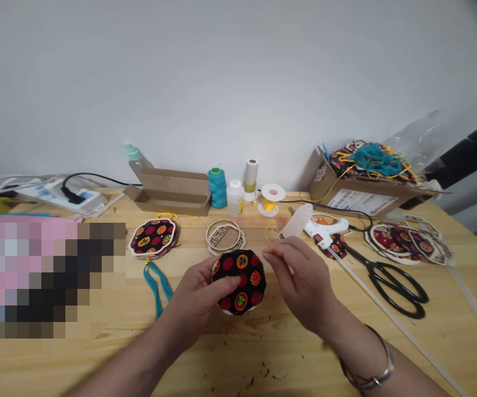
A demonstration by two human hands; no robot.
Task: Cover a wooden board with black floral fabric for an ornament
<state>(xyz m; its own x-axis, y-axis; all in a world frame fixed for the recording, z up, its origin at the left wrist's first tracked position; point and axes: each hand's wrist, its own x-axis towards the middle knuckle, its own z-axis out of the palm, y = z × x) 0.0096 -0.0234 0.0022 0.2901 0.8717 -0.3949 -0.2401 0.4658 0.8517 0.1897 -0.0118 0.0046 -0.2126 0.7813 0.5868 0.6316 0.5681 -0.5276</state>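
My left hand point(203, 289) grips a round disc covered in black fabric with red and orange flower prints point(244, 295), thumb on its face and the fingers behind it. Just off the disc's upper right edge is my right hand point(304, 281), its thumb and fingertips pinched together. Whatever lies in that pinch is too small to make out. Behind the disc lie pale wooden rings with cut-out lattice point(224, 234). A finished-looking fabric piece with a pale frame point(153, 237) and teal tassel point(157, 284) rests to the left.
A white glue gun point(327, 229) and black-handled scissors point(395, 281) lie at right. Along the wall stand an open cardboard box point(172, 193), teal thread point(217, 187), a small bottle point(235, 197) and a yellow-thread spool point(270, 201). A filled carton point(358, 196) stands back right.
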